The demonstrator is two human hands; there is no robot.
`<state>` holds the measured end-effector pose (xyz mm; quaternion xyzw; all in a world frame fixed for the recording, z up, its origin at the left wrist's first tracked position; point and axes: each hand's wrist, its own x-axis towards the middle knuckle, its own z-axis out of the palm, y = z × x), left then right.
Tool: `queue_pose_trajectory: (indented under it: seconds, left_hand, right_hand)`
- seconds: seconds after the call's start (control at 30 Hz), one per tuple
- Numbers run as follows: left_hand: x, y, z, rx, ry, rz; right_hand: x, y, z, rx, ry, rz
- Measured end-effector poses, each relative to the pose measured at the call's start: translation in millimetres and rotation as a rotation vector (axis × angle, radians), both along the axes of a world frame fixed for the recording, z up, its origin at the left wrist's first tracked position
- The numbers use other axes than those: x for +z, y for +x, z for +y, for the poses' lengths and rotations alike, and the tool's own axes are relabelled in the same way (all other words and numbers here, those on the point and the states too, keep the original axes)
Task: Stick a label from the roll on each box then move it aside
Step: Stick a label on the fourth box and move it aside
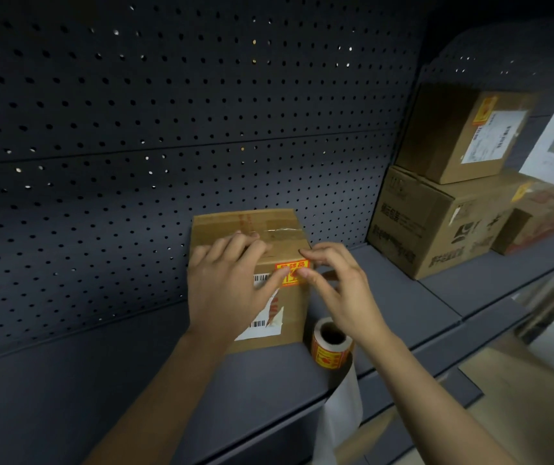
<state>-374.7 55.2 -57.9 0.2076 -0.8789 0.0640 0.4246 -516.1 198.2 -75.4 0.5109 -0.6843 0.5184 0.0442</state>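
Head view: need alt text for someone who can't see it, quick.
The left hand and right hand press a red-and-yellow label onto the front of a cardboard box on a dark shelf. The label roll stands just right of the box; other boxes sit stacked farther right.

This looks like a stockroom or shop storage bay for parcels. A dark grey metal shelf (403, 297) runs from near left to far right, backed by a dark perforated pegboard panel (168, 129) of the kind used in retail racking. Brown cardboard shipping boxes stand on it: a taped box with barcode stickers (282, 226) in the middle and a stack of printed cartons (436, 223) at the far right, the top one bearing a white shipping sheet (493, 135). A roll of orange-red warning labels (327, 357) sits near the shelf's front edge.
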Motion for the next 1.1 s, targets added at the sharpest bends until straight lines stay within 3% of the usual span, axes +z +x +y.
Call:
queue_pose_trajectory:
  seconds: [0.3, 0.47, 0.57, 0.7, 0.77, 0.93, 1.1]
  left_hand:
    - [-1, -2, -2, 0.009, -0.059, 0.006]
    - [-1, 5, -4, -0.012, -0.042, -0.087]
    - [9, 13, -10, -0.099, 0.047, -0.139]
    - [24, 35, -16, -0.111, 0.181, 0.034]
    - [22, 49, -14, -0.098, 0.363, 0.168]
    - [-17, 64, -12, -0.171, 1.147, 0.339]
    - [-50, 53, -14, -0.253, 1.346, 0.258]
  right_hand:
    - [-7, 9, -10, -0.158, -0.058, 0.061]
    - [2, 14, -8, -0.115, -0.020, 0.015]
    - [4, 15, -5, -0.075, -0.002, -0.067]
    - [1, 15, -3, -0.116, 0.040, -0.259]
    - [-4, 14, -2, -0.100, 0.098, -0.342]
    - [-22, 13, -5, -0.014, 0.277, -0.500]
    - [-28, 21, -15, 0.053, 0.277, -0.510]
